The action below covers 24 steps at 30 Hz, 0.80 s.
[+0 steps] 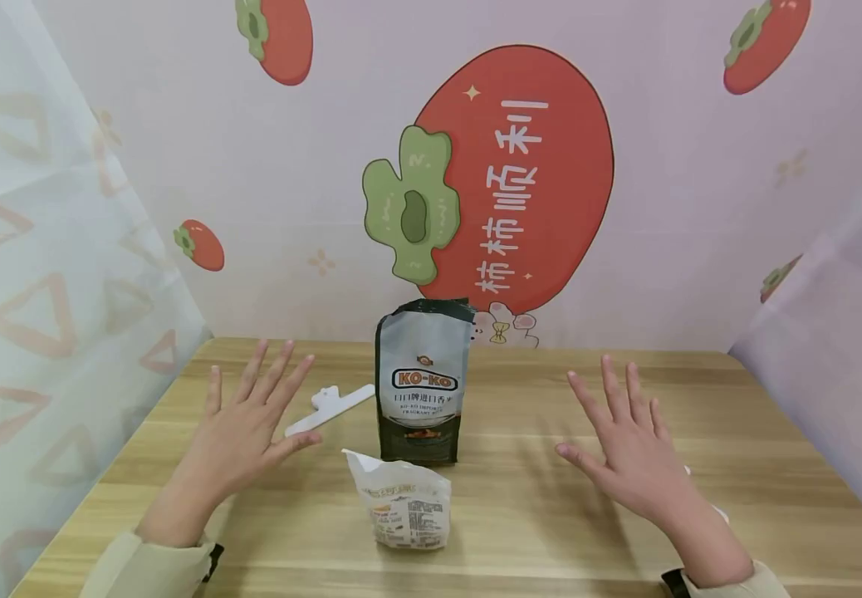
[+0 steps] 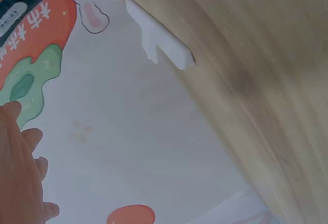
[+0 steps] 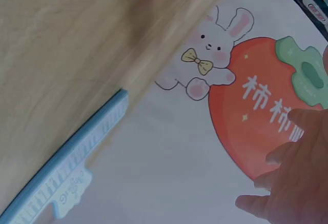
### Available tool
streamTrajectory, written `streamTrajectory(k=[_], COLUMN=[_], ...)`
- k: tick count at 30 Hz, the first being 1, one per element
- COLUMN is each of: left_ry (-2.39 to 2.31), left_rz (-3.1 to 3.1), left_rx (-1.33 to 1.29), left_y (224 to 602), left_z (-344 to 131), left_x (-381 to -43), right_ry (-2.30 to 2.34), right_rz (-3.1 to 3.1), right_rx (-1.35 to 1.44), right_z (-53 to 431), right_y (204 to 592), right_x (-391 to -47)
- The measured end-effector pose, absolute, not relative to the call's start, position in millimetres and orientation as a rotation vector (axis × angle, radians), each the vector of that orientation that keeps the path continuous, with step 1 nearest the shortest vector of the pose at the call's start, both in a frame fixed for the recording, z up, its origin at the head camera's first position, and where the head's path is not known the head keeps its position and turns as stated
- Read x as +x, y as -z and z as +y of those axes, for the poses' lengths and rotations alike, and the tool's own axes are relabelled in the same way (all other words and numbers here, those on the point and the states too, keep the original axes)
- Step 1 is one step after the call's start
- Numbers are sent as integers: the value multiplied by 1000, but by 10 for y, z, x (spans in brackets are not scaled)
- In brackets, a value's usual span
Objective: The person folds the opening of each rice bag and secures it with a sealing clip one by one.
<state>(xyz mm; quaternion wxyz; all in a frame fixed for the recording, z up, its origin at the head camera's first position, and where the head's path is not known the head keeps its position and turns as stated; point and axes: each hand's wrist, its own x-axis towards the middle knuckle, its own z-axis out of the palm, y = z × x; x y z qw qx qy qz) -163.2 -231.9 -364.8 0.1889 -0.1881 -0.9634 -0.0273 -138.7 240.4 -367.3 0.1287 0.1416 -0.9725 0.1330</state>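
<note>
My left hand (image 1: 240,432) is held over the left part of the table with its fingers spread and nothing in them. Just beyond its thumb lies a white bag-sealing clip (image 1: 332,409), whose far end reaches the upright KO-KO rice bag (image 1: 425,432). In front of that bag stands a smaller white printed packet (image 1: 410,513), its top left corner drawn up to a point. On the right, my right hand (image 1: 629,457) is also spread and holds nothing. A second clip, pale blue-white (image 3: 77,157), shows in the right wrist view; in the head view my right hand and wrist mostly hide it.
The wooden table (image 1: 521,523) ends at a backdrop (image 1: 670,208) printed with persimmons and a rabbit. Pale fabric walls (image 1: 50,249) stand along the left and right sides.
</note>
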Motion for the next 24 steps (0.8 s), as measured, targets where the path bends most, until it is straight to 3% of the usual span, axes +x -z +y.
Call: streamTrajectory(k=[24], left_ry=[288], left_rz=[-2425], left_rx=[-1058], left_y=[3596], left_z=[-1893], left_x=[-1281], right_ry=[-522], right_rz=[-2746], right_rx=[757], right_z=[1921], right_y=[3745], right_x=[-1106])
